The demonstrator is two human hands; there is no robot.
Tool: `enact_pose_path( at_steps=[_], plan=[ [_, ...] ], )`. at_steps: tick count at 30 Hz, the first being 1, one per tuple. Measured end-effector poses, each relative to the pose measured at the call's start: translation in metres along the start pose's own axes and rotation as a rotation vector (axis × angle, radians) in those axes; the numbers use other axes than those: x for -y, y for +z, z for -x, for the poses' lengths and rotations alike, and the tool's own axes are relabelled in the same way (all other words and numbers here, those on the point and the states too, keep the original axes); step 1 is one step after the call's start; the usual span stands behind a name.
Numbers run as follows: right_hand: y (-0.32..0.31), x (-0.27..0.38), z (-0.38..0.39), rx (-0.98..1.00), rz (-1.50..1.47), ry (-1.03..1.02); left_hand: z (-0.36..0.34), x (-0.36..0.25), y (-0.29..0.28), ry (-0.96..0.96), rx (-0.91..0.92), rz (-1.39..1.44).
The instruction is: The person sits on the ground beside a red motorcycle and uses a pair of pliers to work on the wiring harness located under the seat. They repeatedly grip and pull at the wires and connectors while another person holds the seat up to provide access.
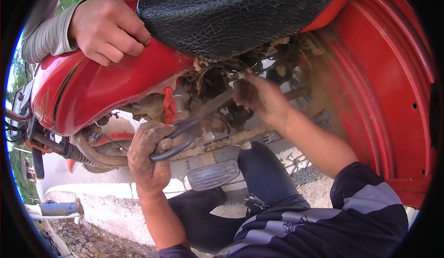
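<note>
Black loop: the black loop (187, 124) is below the seat (240, 17), under its left half; its far part blurs into a grey streak toward the workings, so its exact kind cannot be told.
Left hand: well below the seat's left end, the left hand (150, 154) has its grip closed around the near end of the loop, fingers curled and dusty.
Right hand: close under the seat's middle, the right hand (263, 96) reaches in from the lower right, fingertips at the wires (233, 68); whether its grip pinches one cannot be told.
Workings: dark, dirt-caked parts crowd beneath the seat's lower edge, around the wires.
Red strip: the red strip (169, 105) hangs below and left of the seat, above the left hand.
Tank: the glossy red tank (115, 91) adjoins the seat's left end.
Other person: another person's hand (111, 31) rests on the tank, left of the seat, its grey sleeve (48, 40) farther left.
Panel: the ribbed red panel (370, 82) stands right of the seat.
Pedal: the grey pedal (213, 174) sits well below the seat, beside the wearer's dark trousers (268, 170).
Ground: stones (88, 242) lie far below and left of the seat.
</note>
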State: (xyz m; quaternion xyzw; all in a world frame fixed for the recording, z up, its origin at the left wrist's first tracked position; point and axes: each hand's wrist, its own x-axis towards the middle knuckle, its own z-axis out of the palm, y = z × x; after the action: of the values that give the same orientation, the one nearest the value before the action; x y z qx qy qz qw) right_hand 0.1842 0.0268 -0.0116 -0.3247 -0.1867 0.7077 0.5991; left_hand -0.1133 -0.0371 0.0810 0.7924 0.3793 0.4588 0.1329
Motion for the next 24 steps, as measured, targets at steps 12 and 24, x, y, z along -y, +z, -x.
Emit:
enact_pose_path(
  at_steps=[12,24],
  plan=[
    [-0.033,0.007,-0.021,0.454,0.193,-0.247,-0.018,0.004,0.024,0.234,0.004,-0.232],
    [-0.037,0.005,-0.028,0.461,0.238,-0.066,-0.027,0.000,0.020,0.361,0.127,-0.352]
  ],
)
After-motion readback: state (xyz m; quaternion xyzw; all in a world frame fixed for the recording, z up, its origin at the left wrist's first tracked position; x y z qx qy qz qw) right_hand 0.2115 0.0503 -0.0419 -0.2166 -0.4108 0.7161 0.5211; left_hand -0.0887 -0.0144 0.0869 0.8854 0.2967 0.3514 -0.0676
